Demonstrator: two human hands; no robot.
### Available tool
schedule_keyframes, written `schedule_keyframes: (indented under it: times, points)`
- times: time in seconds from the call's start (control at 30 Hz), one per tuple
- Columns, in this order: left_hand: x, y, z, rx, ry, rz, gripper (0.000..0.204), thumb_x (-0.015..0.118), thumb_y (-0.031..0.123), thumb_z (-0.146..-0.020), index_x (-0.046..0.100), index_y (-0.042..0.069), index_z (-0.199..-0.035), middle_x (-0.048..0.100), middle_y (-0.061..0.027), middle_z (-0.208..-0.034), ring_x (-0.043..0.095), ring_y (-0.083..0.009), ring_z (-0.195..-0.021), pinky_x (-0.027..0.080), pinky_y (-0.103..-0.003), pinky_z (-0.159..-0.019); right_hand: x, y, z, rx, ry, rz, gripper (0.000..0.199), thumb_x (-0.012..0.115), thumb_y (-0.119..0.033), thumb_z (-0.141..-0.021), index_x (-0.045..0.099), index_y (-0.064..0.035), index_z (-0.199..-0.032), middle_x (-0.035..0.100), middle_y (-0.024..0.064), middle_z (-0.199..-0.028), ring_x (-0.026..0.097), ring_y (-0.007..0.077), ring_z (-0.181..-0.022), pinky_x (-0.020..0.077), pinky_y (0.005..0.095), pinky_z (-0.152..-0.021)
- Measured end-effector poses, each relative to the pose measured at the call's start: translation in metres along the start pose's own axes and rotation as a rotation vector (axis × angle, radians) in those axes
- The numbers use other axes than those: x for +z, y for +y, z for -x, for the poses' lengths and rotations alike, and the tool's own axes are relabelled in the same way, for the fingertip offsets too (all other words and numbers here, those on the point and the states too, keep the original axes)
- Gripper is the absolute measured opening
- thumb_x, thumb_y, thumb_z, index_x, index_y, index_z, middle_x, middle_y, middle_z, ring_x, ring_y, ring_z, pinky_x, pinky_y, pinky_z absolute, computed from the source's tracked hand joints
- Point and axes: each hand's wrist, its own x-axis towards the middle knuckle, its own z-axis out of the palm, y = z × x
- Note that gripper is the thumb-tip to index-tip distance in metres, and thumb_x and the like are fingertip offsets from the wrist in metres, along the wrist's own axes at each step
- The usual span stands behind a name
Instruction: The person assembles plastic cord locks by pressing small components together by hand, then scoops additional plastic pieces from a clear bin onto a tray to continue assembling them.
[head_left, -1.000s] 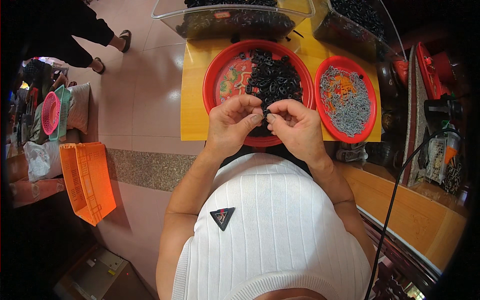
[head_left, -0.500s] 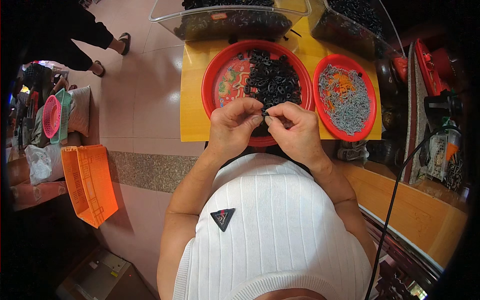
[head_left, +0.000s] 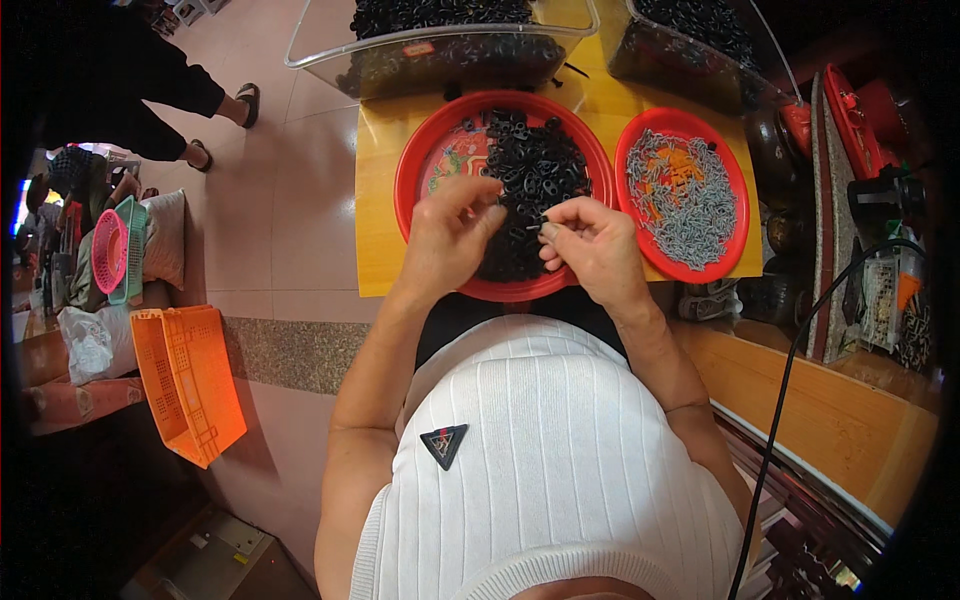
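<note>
Both hands, left hand (head_left: 450, 235) and right hand (head_left: 592, 245), pinch what looks like one tiny black plastic clip (head_left: 532, 226) over the red tray (head_left: 420, 170); light, stiff, fingertip-only stuff.

Worktop (head_left: 380, 230) carries two trays: near tray (head_left: 420, 190) with plastic clips (head_left: 535, 175) piled in it, smaller tray (head_left: 735, 215) of metal pieces (head_left: 685, 200) to its right. Two clear bins (head_left: 450, 55) behind them. Crate (head_left: 190, 380) on floor, far left.
</note>
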Motion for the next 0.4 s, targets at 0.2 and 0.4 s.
schedule_keyframes:
  times: [0.2,0.4]
  points:
    - [0.012,-0.007,-0.038,0.315,-0.024,-0.442,0.021,0.061,-0.001,-0.065,0.061,0.0,-0.085,0.056,-0.0164,-0.083,0.054,-0.0328,-0.083,0.043,-0.039,-0.07,-0.013,-0.002,0.003,0.011,0.009,-0.049,0.009,0.056,0.0,-0.077,0.056,0.0042,-0.085,0.057,0.0054,-0.068,0.056,0.0084,-0.057,0.0472,0.0198,-0.049]
    - [0.022,-0.016,-0.043,0.095,-0.11,-0.47,0.018,0.06,0.001,-0.066,0.062,0.001,-0.084,0.057,-0.0171,-0.083,0.054,-0.0344,-0.083,0.044,-0.039,-0.071,-0.023,0.006,0.003,0.05,-0.012,-0.084,0.009,0.055,-0.003,-0.079,0.056,0.0032,-0.085,0.058,0.0061,-0.07,0.057,0.009,-0.058,0.0479,0.0198,-0.051]
